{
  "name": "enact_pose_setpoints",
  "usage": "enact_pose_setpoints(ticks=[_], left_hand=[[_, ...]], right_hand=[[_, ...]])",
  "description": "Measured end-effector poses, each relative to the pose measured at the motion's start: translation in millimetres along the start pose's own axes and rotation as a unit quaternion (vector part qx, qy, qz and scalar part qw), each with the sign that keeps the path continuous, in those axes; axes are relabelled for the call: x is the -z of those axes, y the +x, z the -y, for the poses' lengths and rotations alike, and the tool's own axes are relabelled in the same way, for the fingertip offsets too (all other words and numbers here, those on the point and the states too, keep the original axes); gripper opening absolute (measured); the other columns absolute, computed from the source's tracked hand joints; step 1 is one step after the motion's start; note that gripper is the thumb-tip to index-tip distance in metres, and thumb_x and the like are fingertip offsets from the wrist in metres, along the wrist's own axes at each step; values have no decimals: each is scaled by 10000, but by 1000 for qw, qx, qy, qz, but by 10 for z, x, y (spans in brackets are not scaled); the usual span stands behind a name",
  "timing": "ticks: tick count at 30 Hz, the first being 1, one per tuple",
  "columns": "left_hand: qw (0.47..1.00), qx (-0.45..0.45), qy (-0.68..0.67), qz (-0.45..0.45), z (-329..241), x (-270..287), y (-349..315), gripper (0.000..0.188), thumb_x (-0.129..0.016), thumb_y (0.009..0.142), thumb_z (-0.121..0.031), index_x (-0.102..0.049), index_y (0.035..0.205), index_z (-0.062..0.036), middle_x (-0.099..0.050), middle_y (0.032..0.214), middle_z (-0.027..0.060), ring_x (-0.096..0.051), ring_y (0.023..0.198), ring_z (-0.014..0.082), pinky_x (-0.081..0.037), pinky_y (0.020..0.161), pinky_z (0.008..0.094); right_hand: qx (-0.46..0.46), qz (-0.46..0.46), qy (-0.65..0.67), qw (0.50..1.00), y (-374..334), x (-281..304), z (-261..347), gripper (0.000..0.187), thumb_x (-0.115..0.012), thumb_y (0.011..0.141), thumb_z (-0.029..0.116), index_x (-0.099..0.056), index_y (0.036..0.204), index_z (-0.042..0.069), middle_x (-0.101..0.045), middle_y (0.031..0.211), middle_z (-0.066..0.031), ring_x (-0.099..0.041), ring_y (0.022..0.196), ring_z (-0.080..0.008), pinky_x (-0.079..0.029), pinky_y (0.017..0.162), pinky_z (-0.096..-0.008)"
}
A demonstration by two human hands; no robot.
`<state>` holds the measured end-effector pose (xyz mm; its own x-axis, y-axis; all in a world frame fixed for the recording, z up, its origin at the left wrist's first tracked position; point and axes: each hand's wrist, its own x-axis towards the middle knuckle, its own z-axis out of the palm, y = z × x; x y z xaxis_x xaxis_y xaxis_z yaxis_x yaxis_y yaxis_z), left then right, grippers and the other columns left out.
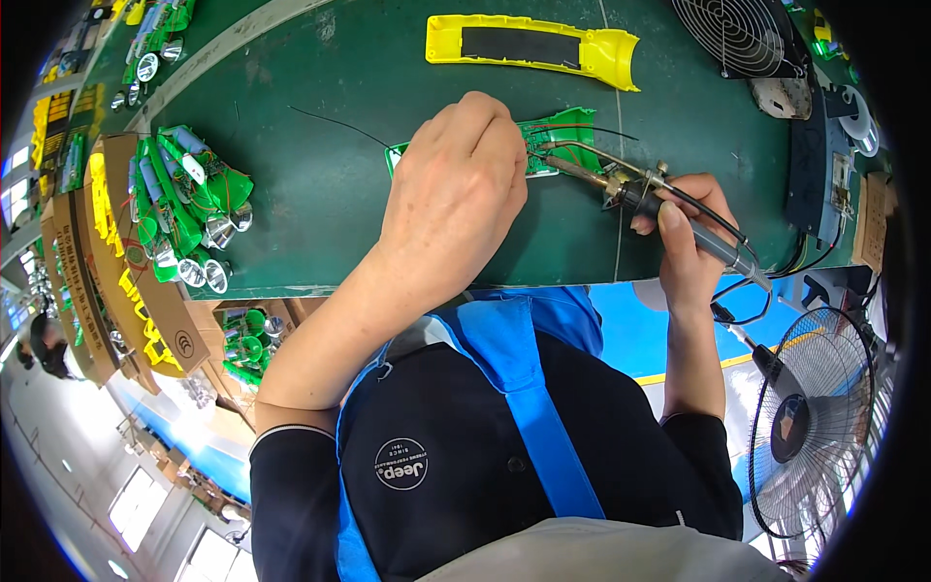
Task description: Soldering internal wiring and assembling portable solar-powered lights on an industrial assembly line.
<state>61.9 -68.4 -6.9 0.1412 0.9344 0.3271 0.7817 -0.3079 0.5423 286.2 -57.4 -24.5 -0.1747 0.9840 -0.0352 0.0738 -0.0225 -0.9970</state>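
Note:
A green plastic half-shell [579, 124] lies open on the green bench, with a circuit board [536, 139] in it. My left hand [456, 179] covers much of the shell, fingers bent and pressed together at the board; whatever they pinch is hidden. Thin wires run beside them, and a black wire [339, 121] sticks out to the left. In my right hand [687, 238] is a soldering iron [713, 242] with a grey handle and a thin feed tube. Its tip points left, at the board by my left fingertips. Whether it touches is too small to tell.
Beyond the shell lies a yellow half-shell [606, 56] with a black strip inside. Several green lamp assemblies [184, 199] are heaped at left, beside a cardboard box [121, 262]. A round-grilled fan unit [737, 39] and a dark box [819, 165] stand right. A fan [810, 427] is near my right arm.

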Motion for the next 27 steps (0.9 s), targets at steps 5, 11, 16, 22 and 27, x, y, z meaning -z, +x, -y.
enact_pose_setpoints(ticks=[5,11,16,22,27], left_hand=[[1000,1,-1,3,16,-5,-9,189,-623,635,77,-514,747,-30,-556,857,91,-566,728,287,-464,616,350],[1000,0,-10,18,-2,17,7,130,-598,633,60,-521,726,11,-512,829,129,-545,754,294,-462,680,369],[1000,9,-4,18,0,18,12,182,-617,639,78,-511,744,-25,-552,856,95,-561,727,292,-461,619,354],[999,21,-9,31,-19,41,23,171,-618,647,70,-511,743,-22,-548,880,104,-561,739,300,-462,622,359],[999,26,-12,31,-35,53,28,158,-619,663,60,-509,746,-18,-548,912,112,-565,755,308,-472,639,365]], right_hand=[[11,9,-18,1000,-6,3,-15,221,-596,835,153,-501,913,-30,-580,731,-106,-570,626,-129,-451,595,-231],[42,25,-6,999,-26,34,-76,217,-578,843,157,-493,923,-26,-581,746,-111,-563,636,-134,-457,614,-247],[37,-23,49,998,-10,23,-66,242,-562,859,188,-487,934,-30,-576,734,-122,-562,645,-153,-453,621,-267],[52,-34,43,997,32,24,-4,272,-566,860,214,-485,943,-31,-570,732,-128,-555,653,-164,-447,629,-276],[93,-38,42,994,137,26,60,277,-569,857,219,-484,945,-29,-567,740,-139,-554,659,-174,-445,630,-283]])
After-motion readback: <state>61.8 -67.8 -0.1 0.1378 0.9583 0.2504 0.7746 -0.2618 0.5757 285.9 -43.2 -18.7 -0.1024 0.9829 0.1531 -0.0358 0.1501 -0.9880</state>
